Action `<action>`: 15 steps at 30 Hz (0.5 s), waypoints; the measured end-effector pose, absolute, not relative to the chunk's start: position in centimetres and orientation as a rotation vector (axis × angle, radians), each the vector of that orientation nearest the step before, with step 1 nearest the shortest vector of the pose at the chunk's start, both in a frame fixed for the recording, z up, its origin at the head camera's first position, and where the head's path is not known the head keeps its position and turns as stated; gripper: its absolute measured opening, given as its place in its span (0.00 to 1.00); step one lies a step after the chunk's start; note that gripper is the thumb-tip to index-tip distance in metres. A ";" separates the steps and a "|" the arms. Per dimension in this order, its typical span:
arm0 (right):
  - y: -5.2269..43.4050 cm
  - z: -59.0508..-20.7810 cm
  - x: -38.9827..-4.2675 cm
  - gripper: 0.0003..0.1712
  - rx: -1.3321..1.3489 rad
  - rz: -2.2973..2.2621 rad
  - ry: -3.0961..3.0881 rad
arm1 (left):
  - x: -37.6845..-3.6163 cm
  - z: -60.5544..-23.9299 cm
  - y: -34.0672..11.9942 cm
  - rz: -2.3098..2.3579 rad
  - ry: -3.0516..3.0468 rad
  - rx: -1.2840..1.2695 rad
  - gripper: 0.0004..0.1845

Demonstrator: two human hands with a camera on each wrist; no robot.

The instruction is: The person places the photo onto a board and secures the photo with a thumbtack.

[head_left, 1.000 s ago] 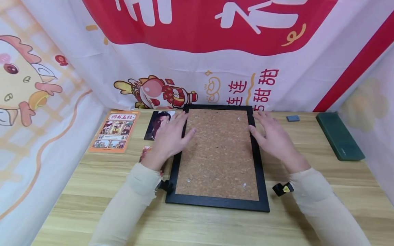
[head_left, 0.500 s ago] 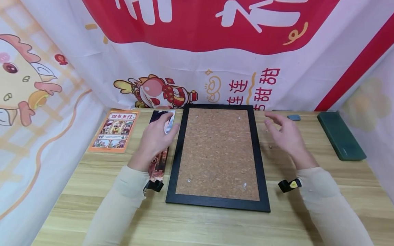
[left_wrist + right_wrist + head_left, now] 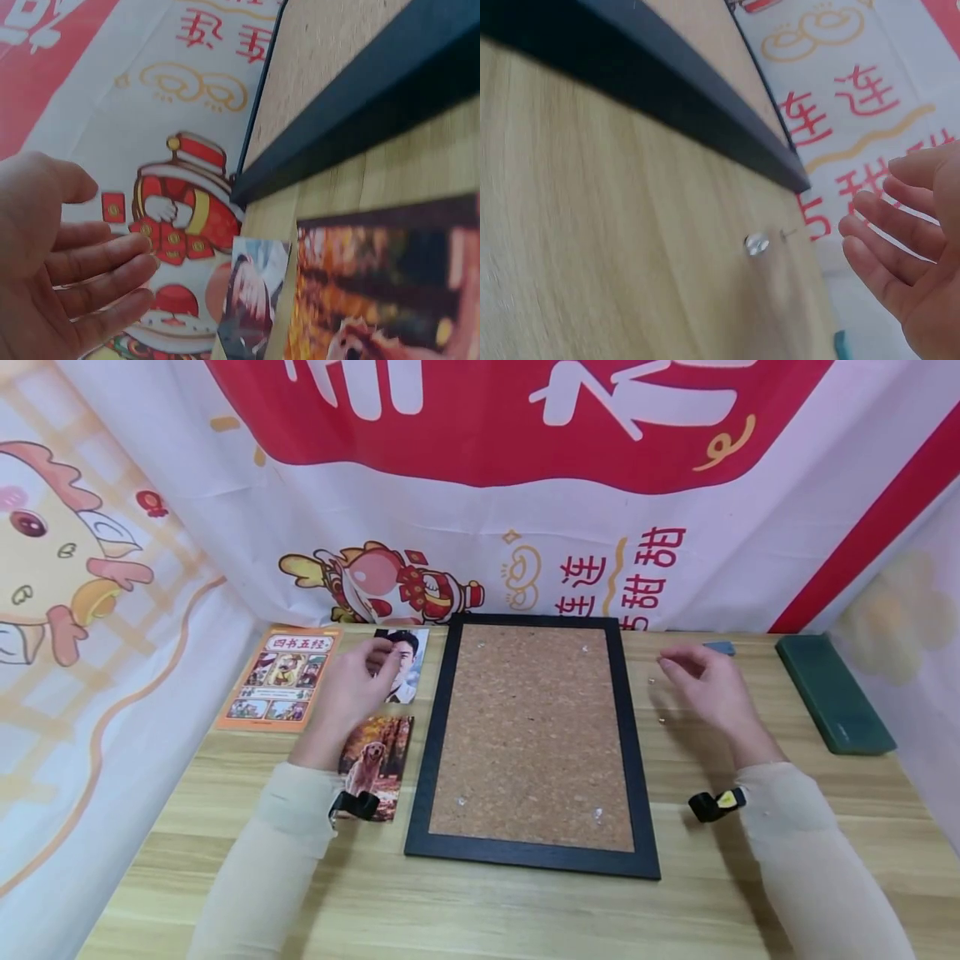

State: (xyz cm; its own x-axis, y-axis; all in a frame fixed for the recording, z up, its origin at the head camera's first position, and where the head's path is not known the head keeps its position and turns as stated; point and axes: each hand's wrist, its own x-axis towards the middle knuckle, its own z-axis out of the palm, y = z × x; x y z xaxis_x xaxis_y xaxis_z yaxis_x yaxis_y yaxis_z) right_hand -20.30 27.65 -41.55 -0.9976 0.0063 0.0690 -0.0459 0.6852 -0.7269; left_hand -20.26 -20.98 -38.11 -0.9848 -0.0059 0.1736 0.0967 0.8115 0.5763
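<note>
At centre frame a black-framed cork board (image 3: 532, 739) lies flat on the wooden table (image 3: 480, 910), while left of it the left hand (image 3: 352, 689) hovers, fingers loosely spread, over a portrait photo (image 3: 405, 664) above a dog photo (image 3: 372, 764), and right of it the right hand (image 3: 708, 689), fingers relaxed, hangs over clear pushpins (image 3: 757, 244).

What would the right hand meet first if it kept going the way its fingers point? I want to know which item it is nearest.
Probably the clear pushpin on the table, just ahead of the right hand; depth is hard to judge.
</note>
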 end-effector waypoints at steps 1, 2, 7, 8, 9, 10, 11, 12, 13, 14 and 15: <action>27.8 -41.7 -20.4 0.26 0.024 1.227 -2.835 | -20.4 -38.3 -21.3 -0.910 -2.838 -0.054 0.30; 28.0 -41.9 -20.5 0.26 0.017 1.228 -2.843 | -20.5 -38.4 -21.6 -0.909 -2.845 -0.045 0.28; 28.6 -42.9 -21.0 0.25 -0.062 1.223 -2.908 | -21.1 -39.2 -23.0 -0.866 -2.915 -0.008 0.22; 28.7 -43.1 -21.1 0.25 -0.074 1.217 -2.923 | -21.1 -39.3 -23.2 -0.852 -2.935 0.000 0.22; 28.8 -43.3 -21.2 0.24 -0.084 1.211 -2.940 | -21.2 -39.5 -23.4 -0.833 -2.955 0.016 0.22; 28.8 -43.5 -21.3 0.23 -0.082 1.202 -2.954 | -21.3 -39.6 -23.7 -0.816 -2.976 0.036 0.23; 28.8 -43.6 -21.4 0.21 -0.075 1.192 -2.966 | -21.4 -39.7 -23.9 -0.804 -2.997 0.055 0.24; 28.8 -43.7 -21.6 0.20 -0.066 1.175 -2.980 | -21.4 -39.8 -24.2 -0.781 -3.015 0.074 0.25; 28.8 -43.9 -21.7 0.19 -0.052 1.156 -2.992 | -21.5 -39.9 -24.4 -0.760 -3.033 0.097 0.26; 28.8 -44.0 -21.8 0.18 -0.044 1.136 -3.004 | -21.6 -40.1 -24.6 -0.737 -3.050 0.117 0.27; 28.8 -44.0 -21.9 0.17 -0.038 1.123 -3.016 | -21.7 -40.2 -24.8 -0.714 -3.067 0.136 0.28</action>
State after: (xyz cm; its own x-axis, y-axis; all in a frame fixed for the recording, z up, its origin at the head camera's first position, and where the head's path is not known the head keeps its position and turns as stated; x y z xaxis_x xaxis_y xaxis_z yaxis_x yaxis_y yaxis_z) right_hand -21.93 28.78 -44.05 -0.9967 -0.0046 -0.0806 0.0493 0.7567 -0.6519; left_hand -21.69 -24.82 -40.22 -0.9962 -0.0817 -0.0299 -0.0865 0.8936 0.4404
